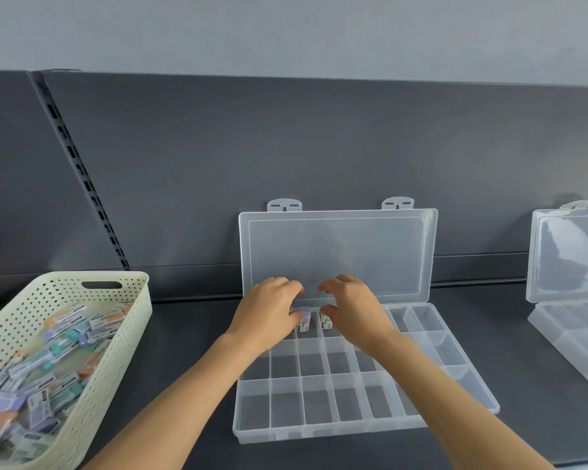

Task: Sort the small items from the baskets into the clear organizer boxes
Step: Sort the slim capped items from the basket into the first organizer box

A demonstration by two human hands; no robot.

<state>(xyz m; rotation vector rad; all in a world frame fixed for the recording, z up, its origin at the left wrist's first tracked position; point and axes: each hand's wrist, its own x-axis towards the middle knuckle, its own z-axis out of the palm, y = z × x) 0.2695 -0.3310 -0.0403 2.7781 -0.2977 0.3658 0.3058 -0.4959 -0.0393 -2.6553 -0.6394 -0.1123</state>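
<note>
We see the left grip (269, 313) and the right grip (353, 313) side by side over the far row of the clear plastic organizer box with many small compartments (319, 401). The box lies open on the dark grey surface (190, 351), and its transparent hinged lid (336, 252) stands upright against the dark back panel.

The left grip is narrow: its fingers curl down and its thumb lies on a small purple-capped packet (303, 318). That packet stands upright in a far-row compartment, just under the fingertips.

A second small white packet (326, 322) stands in the next compartment to the right, directly below the right thumb. The right fingers are curled too, but we cannot tell whether they hold that packet or only hover at it.

To the left, well apart from both grips, a cream perforated plastic basket (129, 334) holds a heap of small packets with purple, teal and orange ends (48, 361). A second clear organizer box (571, 259) stands open at the right edge.
</note>
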